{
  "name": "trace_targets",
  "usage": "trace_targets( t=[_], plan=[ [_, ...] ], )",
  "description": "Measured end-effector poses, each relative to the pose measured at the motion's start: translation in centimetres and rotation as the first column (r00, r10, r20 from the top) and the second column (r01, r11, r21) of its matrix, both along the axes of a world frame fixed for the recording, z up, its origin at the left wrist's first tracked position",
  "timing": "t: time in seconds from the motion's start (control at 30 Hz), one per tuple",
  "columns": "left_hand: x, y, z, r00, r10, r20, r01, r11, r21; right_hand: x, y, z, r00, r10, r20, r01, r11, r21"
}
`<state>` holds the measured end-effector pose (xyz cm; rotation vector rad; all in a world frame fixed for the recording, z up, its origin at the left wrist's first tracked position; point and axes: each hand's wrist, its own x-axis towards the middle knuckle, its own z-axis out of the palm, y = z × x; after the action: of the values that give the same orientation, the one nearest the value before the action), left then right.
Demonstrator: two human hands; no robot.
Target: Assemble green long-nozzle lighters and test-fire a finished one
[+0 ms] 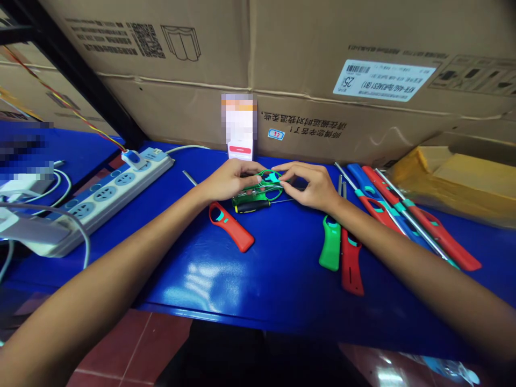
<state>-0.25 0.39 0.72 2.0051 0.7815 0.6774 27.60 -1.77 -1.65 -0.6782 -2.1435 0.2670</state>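
Note:
My left hand (229,183) is closed around an opened green utility lighter (261,195), its inner parts exposed. A teal trigger piece (271,177) and thin pale wire show in the lighter's casing. My right hand (311,184) pinches at the casing's right side, beside the trigger; exactly which part is between its fingertips is hard to make out. Just below lies a screwdriver (253,206) with a black and yellow handle. Closer to me rests a red lighter (237,231). A green lighter (330,244) and another red lighter (352,266) lie by my right forearm.
Several long-tube lighters (441,234) are spread at the right, near a yellow package (475,183). A lit phone (241,129) leans against a large cardboard box (193,102). On the left, a white power strip (116,188) and cables occupy the blue table (201,269).

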Motion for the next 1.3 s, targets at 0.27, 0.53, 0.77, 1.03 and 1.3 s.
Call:
trace_targets(
  t=[0.27, 0.53, 0.77, 1.03, 1.3],
  plan=[
    [-0.16, 0.09, 0.26, 0.999, -0.007, 0.035, 0.009, 0.998, -0.058, -0.05, 0.07, 0.0, 1.0, 0.004, 0.013, -0.005, 1.0, 0.031],
    [-0.04, -0.12, 0.32, 1.0, -0.015, 0.008, 0.016, 0.998, -0.06, -0.17, -0.09, 0.05, 1.0, 0.015, 0.015, -0.015, 1.0, 0.018],
    [0.04, -0.15, 0.3, 0.999, -0.029, 0.024, 0.031, 0.997, -0.065, -0.12, -0.07, 0.18, 0.998, 0.027, 0.054, -0.028, 0.999, 0.027],
    [0.08, -0.27, 0.26, 0.999, -0.029, 0.031, 0.031, 0.998, -0.058, 0.06, 0.22, -0.09, 0.996, 0.045, 0.079, -0.049, 0.998, 0.049],
    [0.06, -0.4, 0.17, 0.999, -0.015, 0.032, 0.016, 0.999, -0.048, 0.43, 0.6, -0.46, 0.991, 0.06, 0.117, -0.068, 0.995, 0.066]
  ],
)
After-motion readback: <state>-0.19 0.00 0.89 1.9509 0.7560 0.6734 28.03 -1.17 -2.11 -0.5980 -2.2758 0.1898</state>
